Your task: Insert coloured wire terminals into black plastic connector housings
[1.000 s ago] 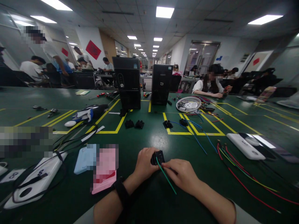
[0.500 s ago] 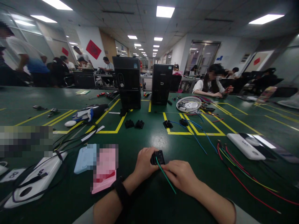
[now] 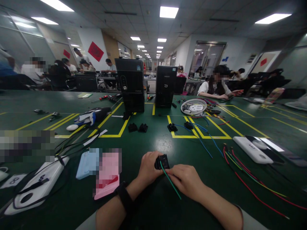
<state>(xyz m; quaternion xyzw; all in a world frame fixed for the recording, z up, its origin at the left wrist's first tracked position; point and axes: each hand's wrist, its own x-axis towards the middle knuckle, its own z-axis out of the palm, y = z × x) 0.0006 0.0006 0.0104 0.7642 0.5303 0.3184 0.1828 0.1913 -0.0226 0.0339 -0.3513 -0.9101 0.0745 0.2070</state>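
My left hand (image 3: 150,166) is closed around a small black terminal block (image 3: 164,160), held just above the green table. A green wire (image 3: 173,185) runs out of the block toward me, its loose end hanging down to the lower right. The thumb and forefinger of my right hand (image 3: 185,179) pinch at the wire close to the block. Beyond my hands lie similar black blocks, a pair (image 3: 138,127) left of centre and two more on the right, one of them here (image 3: 172,127), with blue wires (image 3: 201,142) attached.
Red, yellow and green wires (image 3: 247,169) lie on the right, near a white device (image 3: 253,150). Pink (image 3: 109,175) and blue (image 3: 87,163) cases and a white power strip (image 3: 38,188) are at left. Two black computer towers (image 3: 130,86) and a white basket (image 3: 193,106) stand farther back.
My hands, the block and the green wire hold nearly the same pose. In the background, a person at far left has shifted and the seated person at right has moved their hands.
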